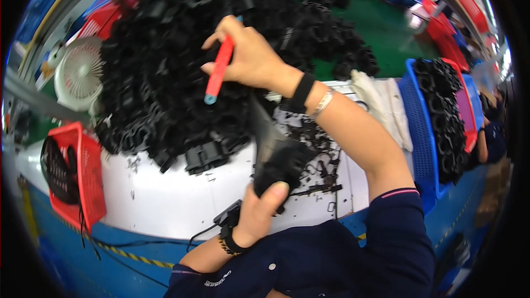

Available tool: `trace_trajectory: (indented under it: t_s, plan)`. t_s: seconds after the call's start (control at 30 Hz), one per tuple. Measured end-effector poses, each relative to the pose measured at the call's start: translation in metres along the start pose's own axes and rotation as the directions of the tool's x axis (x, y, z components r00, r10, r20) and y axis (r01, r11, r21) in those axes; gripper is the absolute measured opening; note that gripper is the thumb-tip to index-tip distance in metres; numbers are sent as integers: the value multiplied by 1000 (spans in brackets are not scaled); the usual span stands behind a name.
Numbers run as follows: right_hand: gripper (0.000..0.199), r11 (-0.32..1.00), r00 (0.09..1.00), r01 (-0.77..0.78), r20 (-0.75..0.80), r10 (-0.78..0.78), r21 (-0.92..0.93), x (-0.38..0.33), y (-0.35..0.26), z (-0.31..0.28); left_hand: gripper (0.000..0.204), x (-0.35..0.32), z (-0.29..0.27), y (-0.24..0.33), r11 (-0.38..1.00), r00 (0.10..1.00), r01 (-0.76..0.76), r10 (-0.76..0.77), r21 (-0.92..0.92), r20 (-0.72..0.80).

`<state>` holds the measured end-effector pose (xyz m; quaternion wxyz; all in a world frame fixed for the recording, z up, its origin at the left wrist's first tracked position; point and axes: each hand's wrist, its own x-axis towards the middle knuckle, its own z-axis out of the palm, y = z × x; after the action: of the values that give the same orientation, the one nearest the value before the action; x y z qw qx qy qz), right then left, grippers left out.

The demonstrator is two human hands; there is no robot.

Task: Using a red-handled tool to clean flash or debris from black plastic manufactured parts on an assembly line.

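My right hand (248, 58) is raised over the pile of black plastic parts (165, 72), its fingers curled around a slim red-handled tool (221, 69) with light blue ends. The thumb and forefinger of that hand stand somewhat apart; the kind of tool is not clear. Closer to my body, my left hand (259, 209) grips a black plastic part (281, 165), thumb on top. Motion smears the upper end of this part. Below my right forearm, small black scraps (326, 160) are strewn over the white tabletop (165, 193).
At the left stand a white fan (80, 72) and a red basket (91, 182) holding black things. A blue basket (419, 127) of black parts is at the right, beside a whitish cloth (383, 105). Cables (138, 243) hang below the table's front edge.
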<state>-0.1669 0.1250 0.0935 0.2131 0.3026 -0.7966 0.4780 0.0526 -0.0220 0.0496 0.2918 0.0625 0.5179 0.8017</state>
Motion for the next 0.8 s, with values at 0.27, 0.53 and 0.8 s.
trace_trajectory:
  t_s: [0.27, 0.53, 0.8]
  plan:
    - [50, 994, 995, -94, -26, 95, 51, -3, -6, 11, 46, -28, 16, 5, 905, 944, -70, -77, 420, 322]
    - [49, 996, 995, -76, -64, 79, 47, 3, -3, 15, 42, -31, 27, 13, 803, 708, -234, -246, 549, 662]
    - [48, 997, 854, -71, -518, 45, -30, 45, 3, -52, 53, -28, 32, 13, 855, 686, -214, -214, 473, 696]
